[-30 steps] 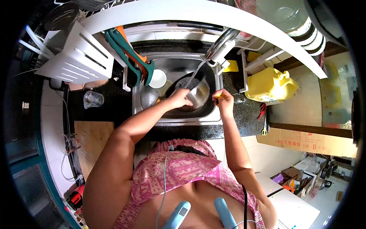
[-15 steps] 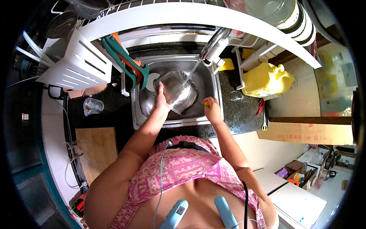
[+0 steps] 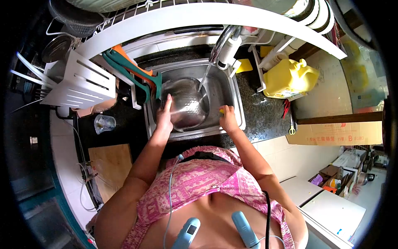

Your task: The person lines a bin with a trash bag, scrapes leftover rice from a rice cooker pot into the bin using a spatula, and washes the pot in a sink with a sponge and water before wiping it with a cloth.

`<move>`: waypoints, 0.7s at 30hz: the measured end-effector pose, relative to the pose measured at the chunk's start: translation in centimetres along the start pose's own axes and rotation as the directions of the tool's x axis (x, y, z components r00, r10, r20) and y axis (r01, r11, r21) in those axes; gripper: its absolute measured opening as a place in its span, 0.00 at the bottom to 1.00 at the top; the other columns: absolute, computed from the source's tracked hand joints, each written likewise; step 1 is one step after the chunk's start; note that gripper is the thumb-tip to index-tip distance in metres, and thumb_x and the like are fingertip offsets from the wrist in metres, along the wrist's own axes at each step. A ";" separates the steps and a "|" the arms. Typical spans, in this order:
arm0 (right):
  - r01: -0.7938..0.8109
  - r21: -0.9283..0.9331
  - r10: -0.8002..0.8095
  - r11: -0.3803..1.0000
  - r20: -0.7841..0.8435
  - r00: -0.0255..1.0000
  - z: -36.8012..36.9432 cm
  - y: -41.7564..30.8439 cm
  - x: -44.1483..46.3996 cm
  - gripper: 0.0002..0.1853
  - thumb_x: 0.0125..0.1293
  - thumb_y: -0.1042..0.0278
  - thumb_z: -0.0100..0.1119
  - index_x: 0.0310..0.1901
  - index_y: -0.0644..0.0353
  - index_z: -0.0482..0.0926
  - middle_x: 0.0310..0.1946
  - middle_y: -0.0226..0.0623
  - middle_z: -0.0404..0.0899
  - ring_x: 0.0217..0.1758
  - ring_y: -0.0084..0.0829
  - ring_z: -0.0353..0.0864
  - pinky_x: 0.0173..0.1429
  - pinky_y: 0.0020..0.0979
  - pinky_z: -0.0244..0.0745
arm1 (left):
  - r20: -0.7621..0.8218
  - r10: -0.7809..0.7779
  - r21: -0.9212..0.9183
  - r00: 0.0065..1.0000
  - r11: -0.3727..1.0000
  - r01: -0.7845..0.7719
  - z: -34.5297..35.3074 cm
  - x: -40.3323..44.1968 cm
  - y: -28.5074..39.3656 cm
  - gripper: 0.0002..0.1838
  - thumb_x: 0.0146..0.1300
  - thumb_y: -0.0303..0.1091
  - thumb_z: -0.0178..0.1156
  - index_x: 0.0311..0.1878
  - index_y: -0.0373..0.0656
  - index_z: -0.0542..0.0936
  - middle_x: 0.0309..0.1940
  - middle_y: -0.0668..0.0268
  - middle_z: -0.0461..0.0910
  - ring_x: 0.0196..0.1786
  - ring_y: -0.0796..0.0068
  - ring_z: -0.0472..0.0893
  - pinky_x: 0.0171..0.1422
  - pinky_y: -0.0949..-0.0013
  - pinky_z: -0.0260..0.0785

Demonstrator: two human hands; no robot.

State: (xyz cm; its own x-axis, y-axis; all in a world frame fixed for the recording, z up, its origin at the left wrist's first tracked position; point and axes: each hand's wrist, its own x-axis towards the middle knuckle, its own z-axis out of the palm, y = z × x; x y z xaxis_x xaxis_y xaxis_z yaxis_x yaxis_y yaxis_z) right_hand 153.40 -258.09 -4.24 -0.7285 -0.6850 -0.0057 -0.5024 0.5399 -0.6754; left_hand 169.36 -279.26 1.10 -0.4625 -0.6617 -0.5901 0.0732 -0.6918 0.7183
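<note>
A shiny metal bowl (image 3: 188,103) with a dimpled wall is tilted inside the steel sink (image 3: 239,93). My left hand (image 3: 165,117) grips its left side, thumb up against the metal. Water (image 3: 205,77) runs from the tap (image 3: 221,45) onto the bowl's right part. To the right of the bowl, apart from it, my right hand (image 3: 228,120) is closed over the sink's edge. A small yellow sponge (image 3: 222,111) pokes out of its fingers, mostly hidden by them.
Green and orange handled tools (image 3: 130,68) hang left of the sink beside a white slotted holder (image 3: 78,83). A yellow jug (image 3: 290,79) and a yellow cloth or sponge (image 3: 244,65) sit to the right. A white rack bar (image 3: 199,15) crosses above; a clear cup (image 3: 104,124) stands left.
The bowl has shifted left and turned in the sink, with my left hand moving along. The water now lands nearer its right side. My right hand stays at about the same place.
</note>
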 end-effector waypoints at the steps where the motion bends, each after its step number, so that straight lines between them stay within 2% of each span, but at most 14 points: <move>1: -0.001 0.004 0.001 1.000 -0.003 1.000 0.0 -0.1 0.1 0.21 0.45 0.86 0.49 0.45 0.61 0.68 0.42 0.54 0.67 0.51 0.56 0.66 0.56 0.45 0.66 | 0.001 0.063 0.051 0.998 0.997 -0.063 0.4 -0.1 0.0 0.32 0.51 0.54 0.67 0.50 0.38 0.75 0.44 0.65 0.76 0.45 0.74 0.76 0.51 0.69 0.69; 3: -0.026 0.040 0.025 0.999 0.006 1.000 -0.1 -0.2 0.0 0.22 0.45 0.86 0.49 0.46 0.61 0.68 0.43 0.54 0.66 0.51 0.56 0.66 0.57 0.45 0.66 | -0.008 0.146 0.117 0.989 0.983 -0.144 1.8 -0.7 0.1 0.28 0.51 0.53 0.68 0.46 0.39 0.77 0.42 0.67 0.77 0.42 0.76 0.75 0.47 0.71 0.68; 6: 0.003 0.037 -0.003 0.999 -0.017 1.000 -0.3 -0.5 -0.3 0.23 0.45 0.86 0.48 0.47 0.61 0.68 0.45 0.56 0.65 0.50 0.57 0.65 0.57 0.45 0.65 | -0.061 0.160 0.252 0.985 0.957 -0.140 2.4 3.3 -2.5 0.39 0.49 0.59 0.67 0.50 0.30 0.73 0.47 0.60 0.75 0.49 0.68 0.73 0.55 0.66 0.64; 7: 0.005 0.036 -0.004 0.999 -0.020 1.000 -0.3 -0.6 -0.5 0.23 0.45 0.86 0.48 0.47 0.61 0.68 0.45 0.56 0.65 0.50 0.57 0.65 0.57 0.45 0.65 | 0.025 0.210 0.294 0.977 0.933 -0.208 4.3 2.0 -1.6 0.43 0.48 0.62 0.66 0.51 0.27 0.71 0.49 0.54 0.74 0.53 0.64 0.71 0.59 0.65 0.61; 10: 0.024 0.016 -0.024 1.000 -0.027 0.999 -0.4 -0.8 -0.9 0.24 0.45 0.85 0.48 0.49 0.63 0.66 0.45 0.57 0.64 0.50 0.58 0.64 0.59 0.45 0.64 | 0.125 0.252 0.264 0.960 0.924 -0.277 8.2 2.8 -1.8 0.41 0.51 0.60 0.64 0.52 0.27 0.71 0.49 0.53 0.74 0.52 0.65 0.72 0.57 0.66 0.62; 12: 0.093 -0.110 -0.093 0.990 0.007 0.996 0.1 -0.6 -0.8 0.27 0.44 0.85 0.49 0.52 0.68 0.63 0.45 0.59 0.63 0.51 0.58 0.62 0.60 0.46 0.62 | 0.094 0.262 0.273 0.960 0.921 -0.278 10.3 4.0 -2.3 0.39 0.53 0.59 0.64 0.51 0.28 0.72 0.48 0.54 0.75 0.51 0.66 0.73 0.55 0.65 0.63; 14: 0.063 -0.154 -0.051 0.986 0.080 0.995 0.8 -0.8 -0.7 0.33 0.45 0.82 0.51 0.58 0.71 0.56 0.48 0.60 0.61 0.55 0.58 0.60 0.63 0.45 0.59 | 0.014 0.178 0.297 0.984 0.939 -0.174 11.7 5.1 -2.4 0.36 0.53 0.59 0.63 0.50 0.32 0.73 0.45 0.55 0.77 0.47 0.66 0.74 0.51 0.65 0.65; 15: -0.011 -0.076 0.014 0.997 0.038 0.999 0.7 -1.7 -0.9 0.36 0.45 0.81 0.52 0.60 0.72 0.52 0.51 0.61 0.59 0.56 0.58 0.59 0.65 0.43 0.57 | 0.003 0.087 0.332 0.996 0.940 -0.083 12.2 5.1 -1.9 0.29 0.54 0.57 0.63 0.45 0.39 0.74 0.41 0.63 0.76 0.44 0.72 0.73 0.51 0.66 0.64; 16: -0.081 0.006 0.081 0.997 0.003 0.997 0.5 -2.2 -0.9 0.39 0.46 0.79 0.53 0.62 0.72 0.48 0.53 0.62 0.58 0.58 0.58 0.58 0.67 0.42 0.56 | 0.006 0.088 0.330 0.996 0.940 -0.085 12.4 5.6 -2.0 0.29 0.54 0.57 0.63 0.45 0.39 0.74 0.41 0.63 0.76 0.44 0.72 0.73 0.51 0.66 0.64; 17: -0.131 0.145 0.125 0.981 0.046 0.991 1.5 -0.9 -0.3 0.50 0.46 0.72 0.61 0.66 0.70 0.37 0.59 0.69 0.49 0.62 0.65 0.53 0.69 0.46 0.52 | 0.066 0.107 0.259 0.992 0.958 -0.121 12.5 6.0 -2.3 0.29 0.55 0.56 0.63 0.47 0.39 0.73 0.42 0.63 0.76 0.45 0.71 0.73 0.52 0.65 0.65; 18: -0.131 0.144 0.125 0.981 0.045 0.991 1.0 -1.2 0.0 0.50 0.46 0.72 0.61 0.66 0.70 0.37 0.59 0.69 0.49 0.62 0.65 0.53 0.69 0.46 0.52 | 0.123 0.128 0.186 0.984 0.971 -0.149 12.3 7.0 -3.0 0.28 0.56 0.54 0.63 0.48 0.39 0.72 0.43 0.62 0.76 0.45 0.71 0.73 0.52 0.64 0.65; 19: -0.233 0.170 0.212 0.958 0.133 0.968 0.0 -2.1 0.2 0.53 0.46 0.69 0.63 0.67 0.69 0.35 0.61 0.71 0.46 0.65 0.66 0.49 0.70 0.45 0.51 | 0.142 -0.007 0.160 0.990 0.987 -0.016 12.0 7.3 -2.7 0.26 0.57 0.53 0.63 0.44 0.37 0.76 0.38 0.63 0.79 0.40 0.72 0.74 0.46 0.65 0.66; 20: -0.334 0.186 0.292 0.924 0.221 0.931 -0.5 -2.6 0.6 0.55 0.47 0.65 0.65 0.67 0.69 0.33 0.63 0.72 0.42 0.67 0.66 0.45 0.71 0.44 0.49 | 0.142 -0.007 0.160 0.990 0.987 -0.016 11.7 7.2 -3.0 0.26 0.57 0.53 0.63 0.44 0.37 0.76 0.38 0.63 0.79 0.40 0.72 0.74 0.46 0.65 0.66; 21: -0.354 0.053 0.329 0.934 0.264 0.907 -0.7 -1.8 1.3 0.56 0.49 0.57 0.66 0.68 0.69 0.34 0.64 0.65 0.46 0.69 0.56 0.48 0.71 0.38 0.51 | 0.205 0.024 0.168 0.978 0.984 -0.060 11.9 4.5 -1.9 0.24 0.58 0.50 0.63 0.44 0.37 0.76 0.38 0.62 0.79 0.40 0.73 0.74 0.47 0.65 0.66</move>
State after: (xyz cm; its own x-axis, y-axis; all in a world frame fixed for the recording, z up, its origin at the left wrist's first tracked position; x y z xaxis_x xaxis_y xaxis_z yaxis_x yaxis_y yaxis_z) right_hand 153.03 -259.58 -2.56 -0.7028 -0.5729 -0.4217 -0.1868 0.7205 -0.6678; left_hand 156.63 -277.51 1.46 -0.6323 -0.6048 -0.4841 -0.0488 -0.5926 0.8041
